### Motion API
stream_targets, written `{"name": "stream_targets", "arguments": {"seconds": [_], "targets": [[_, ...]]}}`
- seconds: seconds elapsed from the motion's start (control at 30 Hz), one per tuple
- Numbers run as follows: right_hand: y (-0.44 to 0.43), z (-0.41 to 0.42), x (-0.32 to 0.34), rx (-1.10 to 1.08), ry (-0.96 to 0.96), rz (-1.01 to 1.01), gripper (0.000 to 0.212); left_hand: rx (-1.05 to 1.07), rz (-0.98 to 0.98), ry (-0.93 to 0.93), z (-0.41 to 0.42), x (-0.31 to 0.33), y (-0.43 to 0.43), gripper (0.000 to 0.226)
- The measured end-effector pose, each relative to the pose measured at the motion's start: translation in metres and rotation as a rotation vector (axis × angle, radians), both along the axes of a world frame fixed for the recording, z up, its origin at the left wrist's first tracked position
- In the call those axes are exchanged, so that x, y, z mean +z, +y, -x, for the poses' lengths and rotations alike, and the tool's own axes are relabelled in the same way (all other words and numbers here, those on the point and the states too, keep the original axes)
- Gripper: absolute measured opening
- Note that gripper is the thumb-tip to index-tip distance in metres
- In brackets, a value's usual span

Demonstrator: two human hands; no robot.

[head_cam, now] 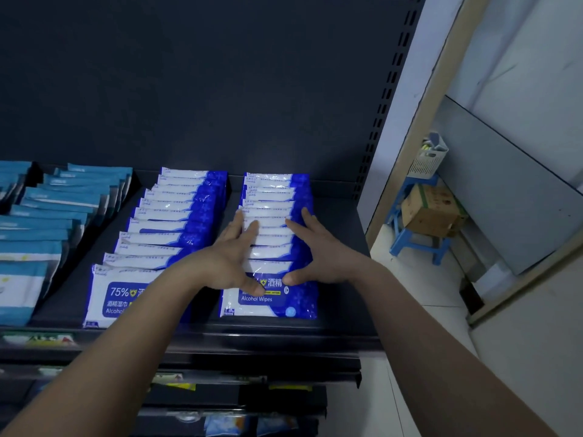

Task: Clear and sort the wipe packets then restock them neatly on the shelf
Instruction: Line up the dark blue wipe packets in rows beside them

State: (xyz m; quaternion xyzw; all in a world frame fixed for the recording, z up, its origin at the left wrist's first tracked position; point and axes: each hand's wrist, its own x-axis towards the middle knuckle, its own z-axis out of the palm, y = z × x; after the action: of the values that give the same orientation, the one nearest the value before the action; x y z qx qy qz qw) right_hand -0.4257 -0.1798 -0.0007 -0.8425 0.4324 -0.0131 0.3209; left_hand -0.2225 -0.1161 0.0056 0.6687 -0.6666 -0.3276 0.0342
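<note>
- While both bare forearms reach in from the near edge, the left hand [228, 263] and right hand [318, 253] lie flat and spread on the right row of blue-and-white plastic alcohol wipe packets [274, 216]; fingers extended, nothing clasped.
- Thumbs press the nearest packet, printed "Alcohol Wipes"; fingertips touch packets farther back, one hand on each side of the row.
- That row sits at the right of the dark metal shelf [340, 222], packets overlapped front to back.
- Just left: a second row of identical blue-and-white packets [176, 222], partly crossed by the left forearm.
- Far left: rows of teal-and-white wipe packets [63, 203].
- Beyond the shelf on the right: a blue plastic stool [419, 241] carrying a brown cardboard box [432, 206], with a white slotted basket [429, 159] behind.
</note>
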Motion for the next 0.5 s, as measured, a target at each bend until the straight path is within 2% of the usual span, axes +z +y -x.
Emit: {"name": "stream_targets", "arguments": {"seconds": [0.17,0.23,0.3,0.4,0.5], "targets": [[0.016,0.000,-0.022,-0.011,-0.010,-0.017,0.113,0.018,-0.026,0.111,0.001,-0.017,0.010,0.140],[0.020,-0.001,-0.023,-0.108,-0.150,-0.105,0.112,0.064,-0.004,0.159,0.003,-0.017,0.012,0.141],[0.024,-0.002,-0.024,-0.194,-0.284,-0.186,0.106,0.187,0.016,0.286,0.007,-0.020,0.014,0.139],[0.032,-0.006,-0.029,-0.193,-0.302,-0.156,0.100,0.306,0.028,0.479,0.011,-0.026,0.018,0.139],[0.035,-0.003,-0.030,-0.233,-0.343,-0.151,0.102,0.385,0.052,0.676,0.013,-0.025,0.024,0.133]]}}
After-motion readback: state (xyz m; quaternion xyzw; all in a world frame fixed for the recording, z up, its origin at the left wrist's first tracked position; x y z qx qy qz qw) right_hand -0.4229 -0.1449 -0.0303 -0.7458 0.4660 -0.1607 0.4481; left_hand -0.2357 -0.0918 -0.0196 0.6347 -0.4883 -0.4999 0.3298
